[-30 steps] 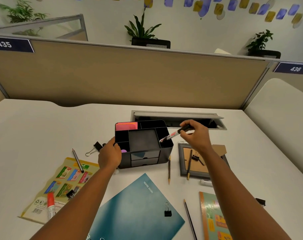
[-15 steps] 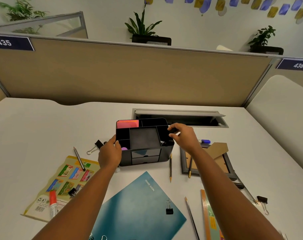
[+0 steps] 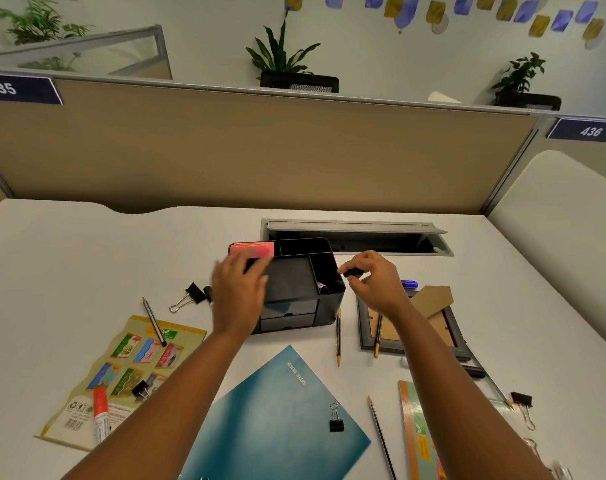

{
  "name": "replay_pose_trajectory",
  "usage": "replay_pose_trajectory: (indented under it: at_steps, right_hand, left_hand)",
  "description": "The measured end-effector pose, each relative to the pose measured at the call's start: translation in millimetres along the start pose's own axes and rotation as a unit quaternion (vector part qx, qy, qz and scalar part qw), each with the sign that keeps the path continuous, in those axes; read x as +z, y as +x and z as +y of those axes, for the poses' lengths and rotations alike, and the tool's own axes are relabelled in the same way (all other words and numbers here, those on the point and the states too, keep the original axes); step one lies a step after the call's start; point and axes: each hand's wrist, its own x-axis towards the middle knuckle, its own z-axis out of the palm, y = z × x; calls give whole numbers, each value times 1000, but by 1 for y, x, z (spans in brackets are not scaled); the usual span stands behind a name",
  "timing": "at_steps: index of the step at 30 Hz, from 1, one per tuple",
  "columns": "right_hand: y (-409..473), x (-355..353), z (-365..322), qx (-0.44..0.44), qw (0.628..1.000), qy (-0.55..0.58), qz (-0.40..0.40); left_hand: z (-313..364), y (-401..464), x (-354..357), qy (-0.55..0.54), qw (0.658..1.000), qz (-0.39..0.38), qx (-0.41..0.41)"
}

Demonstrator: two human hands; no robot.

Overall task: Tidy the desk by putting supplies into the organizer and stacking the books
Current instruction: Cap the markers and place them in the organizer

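While the blurred left hand [image 3: 237, 292] hovers spread over the organizer [image 3: 324, 306], the right hand [image 3: 372, 278] pinches a small black cap [image 3: 353, 272] just right of its rim.

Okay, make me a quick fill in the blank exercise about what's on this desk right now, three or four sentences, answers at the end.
1. The pink sticky notes sit in the back-left compartment of the black ____.
2. The binder clip near the bottom of the view lies on the teal ____.
3. The marker stands in the organizer's ____-hand compartment.
4. The right hand pinches a small ____ object in its fingers.

Missing words: organizer; notebook; right; black
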Motion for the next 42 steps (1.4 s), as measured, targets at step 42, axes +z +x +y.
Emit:
replay_pose_trajectory:
  at_steps: [42]
  right_hand:
    - [-12, -1, 15, 83, 943, 244, 212]
  left_hand:
    - [75, 77, 28, -276, 890, -362, 15]
